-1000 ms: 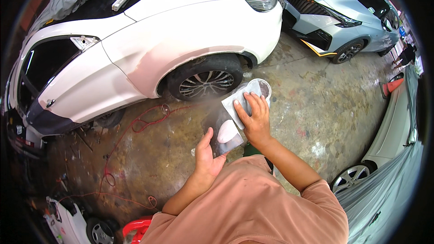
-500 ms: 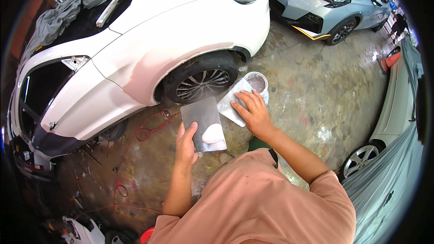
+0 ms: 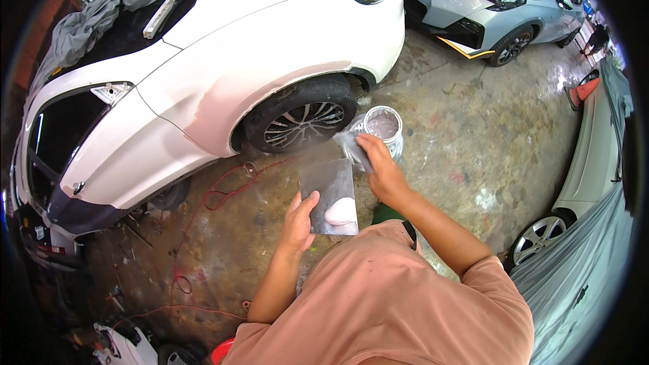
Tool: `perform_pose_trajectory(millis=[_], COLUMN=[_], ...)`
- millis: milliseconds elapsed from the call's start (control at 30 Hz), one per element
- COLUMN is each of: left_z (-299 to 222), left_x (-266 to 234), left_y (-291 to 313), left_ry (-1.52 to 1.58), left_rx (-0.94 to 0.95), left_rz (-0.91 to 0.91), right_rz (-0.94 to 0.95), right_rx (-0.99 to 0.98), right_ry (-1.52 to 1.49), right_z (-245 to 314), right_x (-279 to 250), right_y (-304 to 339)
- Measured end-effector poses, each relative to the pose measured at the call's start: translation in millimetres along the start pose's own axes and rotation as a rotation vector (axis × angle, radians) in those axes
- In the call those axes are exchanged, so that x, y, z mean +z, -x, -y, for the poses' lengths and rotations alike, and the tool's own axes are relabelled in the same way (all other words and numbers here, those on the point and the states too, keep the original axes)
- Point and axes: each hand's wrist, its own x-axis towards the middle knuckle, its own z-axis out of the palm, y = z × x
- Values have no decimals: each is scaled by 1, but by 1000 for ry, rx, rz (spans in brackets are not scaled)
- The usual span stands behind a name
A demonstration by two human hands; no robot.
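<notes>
My left hand grips a thin grey rectangular putty board, thumb on top. A smooth pinkish-white lump of putty lies near its lower right corner. My right hand is closed on a flat grey putty spreader, tilted and blurred, just above the board's upper right; I cannot tell whether they touch. Beyond my right hand stands an open round tub with pale contents and smeared sides. The white car ahead has a sanded, pinkish patch on its fender, above the front wheel.
A red hose loops over the stained floor on the left. A blue-grey car stands at the far right. Along the right side is a partly covered car, with an orange cone beside it. A person is in the far right background.
My left hand has brought the putty board right and slightly nearer. The spreader in my right hand has turned from nearly flat to steeply tilted, its free end now over the board's far side.
</notes>
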Motion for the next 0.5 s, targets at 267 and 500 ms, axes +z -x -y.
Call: perform_pose_trajectory(millis=[267,500], left_z=[41,61], left_x=[-2,-2], left_y=[3,-16], left_ry=[173,216], left_rx=[-113,-55], left_rz=[-37,-26], right_rz=[-164,156], right_rx=[832,1185], right_ry=[-1615,-1661], right_z=[-10,-22], right_x=[24,50], right_y=[-10,-5])
